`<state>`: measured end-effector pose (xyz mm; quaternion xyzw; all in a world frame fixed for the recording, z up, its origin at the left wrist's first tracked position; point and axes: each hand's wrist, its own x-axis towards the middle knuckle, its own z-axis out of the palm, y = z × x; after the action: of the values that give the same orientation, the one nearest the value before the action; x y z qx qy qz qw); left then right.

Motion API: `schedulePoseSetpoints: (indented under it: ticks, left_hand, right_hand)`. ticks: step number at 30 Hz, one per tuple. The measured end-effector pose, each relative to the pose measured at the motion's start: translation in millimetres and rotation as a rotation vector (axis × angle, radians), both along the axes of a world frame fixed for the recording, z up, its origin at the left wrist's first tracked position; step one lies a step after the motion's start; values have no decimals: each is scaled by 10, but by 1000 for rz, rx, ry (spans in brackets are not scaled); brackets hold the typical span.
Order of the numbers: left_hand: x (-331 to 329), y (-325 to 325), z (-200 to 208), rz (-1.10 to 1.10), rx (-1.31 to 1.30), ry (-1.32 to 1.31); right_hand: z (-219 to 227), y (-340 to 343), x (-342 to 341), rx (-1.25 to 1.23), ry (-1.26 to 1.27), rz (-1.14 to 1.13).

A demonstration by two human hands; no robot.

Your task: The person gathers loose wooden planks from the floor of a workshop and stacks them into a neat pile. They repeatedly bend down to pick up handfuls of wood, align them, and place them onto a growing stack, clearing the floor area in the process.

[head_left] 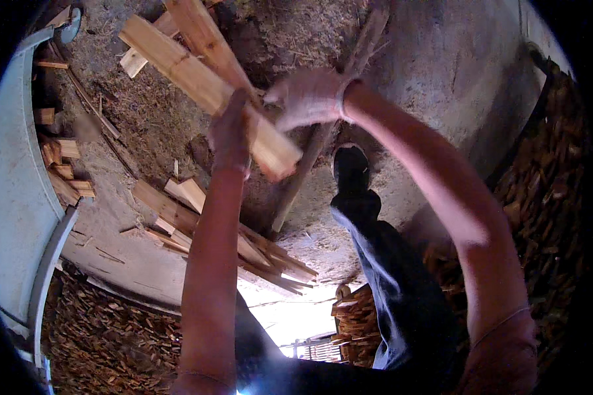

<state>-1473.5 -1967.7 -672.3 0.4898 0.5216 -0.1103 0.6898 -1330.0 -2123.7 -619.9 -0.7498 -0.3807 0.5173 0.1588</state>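
Note:
My left hand is wrapped round a pale wooden plank that slants from upper left down toward the middle. A second, redder plank crosses beneath it, and I cannot tell whether the same hand grips both. Close to the right edge of these planks is my right hand, smeared by motion. Its fingers point left toward the wood; whether they touch it cannot be made out.
Loose planks lie on the floor below my left forearm. A pale blue panel rises at the left, with wood pieces beside it. Stacked split wood lines the right side. My shoe stands near a long beam.

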Motion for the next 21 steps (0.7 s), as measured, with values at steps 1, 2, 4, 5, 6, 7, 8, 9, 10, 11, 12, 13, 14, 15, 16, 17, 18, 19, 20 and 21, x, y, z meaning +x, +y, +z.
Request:
schedulePoseSetpoints:
  ticks: [1,2,4,5,6,7,8,9,10,11,12,13,14,15,16,17,18,19,20,21]
  left_hand:
    - [-77,69,97,-20,-1,33]
    - [-232,143,201,-24,9,82]
    - [-562,69,492,-177,223,18]
    - [-612,15,726,-241,275,206]
    - [-605,-108,928,-331,276,362]
    - [-875,-208,987,-100,145,225]
    - [-1191,-284,1030,62,38,215]
    - [-1657,-357,1037,5,170,243]
    - [-2112,-450,1012,-57,289,277]
    - [-2035,-450,1255,22,132,407]
    - [-1925,-424,1533,103,-13,543]
    - [-2105,-413,1637,33,-18,693]
    - [-2295,-434,1711,-40,-26,838]
    - [-2467,-475,1757,52,-1,748]
    - [-2631,-493,1837,125,22,660]
    - [-2801,-509,1934,205,47,578]
    - [-2988,-488,2035,269,43,527]
    - [-3141,-425,2031,306,10,448]
    - [-3251,-361,2074,349,-12,375]
    - [-3166,-236,2303,145,62,625]
  right_hand:
    - [5,83,205,-166,-183,10]
    - [-76,177,364,-185,-348,-20]
    - [-257,327,761,-108,-646,-112]
    - [-365,426,970,-112,-682,-119]
    - [-413,359,1197,-163,-734,-143]
    - [-483,431,1354,-203,-699,-141]
    - [-551,557,1472,-236,-655,-135]
    - [-587,770,1548,-247,-612,-123]
    - [-600,912,1610,-269,-577,-114]
    - [-648,943,1612,-296,-570,-99]
    - [-658,942,1598,-312,-570,-79]
    - [-595,975,1533,-302,-618,-30]
    - [-496,991,1455,-291,-670,18]
    - [-381,983,1365,-283,-723,63]
    - [-220,908,1232,-288,-771,97]
    - [-11,858,1002,-255,-641,-23]
    - [183,815,749,-225,-507,-144]
    - [461,615,481,-186,-229,-436]
    - [451,339,183,-47,-280,-500]
    - [327,283,-269,132,-271,-540]
